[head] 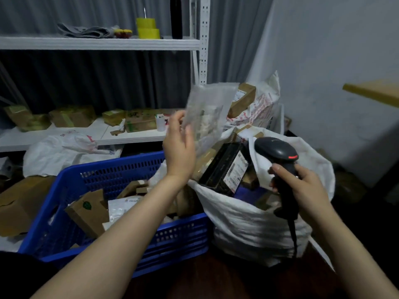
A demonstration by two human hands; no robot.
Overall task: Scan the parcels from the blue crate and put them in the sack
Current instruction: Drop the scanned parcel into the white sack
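A white metal rack [203, 29] fills the upper left of the frame before a grey curtain [97, 78]; its top shelf [97, 43] carries folded grey bags [86, 31], two stacked yellow tape rolls [148, 30] and a black bottle [176, 18]; the lower shelf [133, 137] holds taped cardboard boxes [72, 116] and a white cup [160, 123]; a limp white bag [64, 152] lies at centre left; a brown carton [19, 203] sits at the left edge; a wooden board [373, 91] juts in at the right against the pale wall [334, 50].
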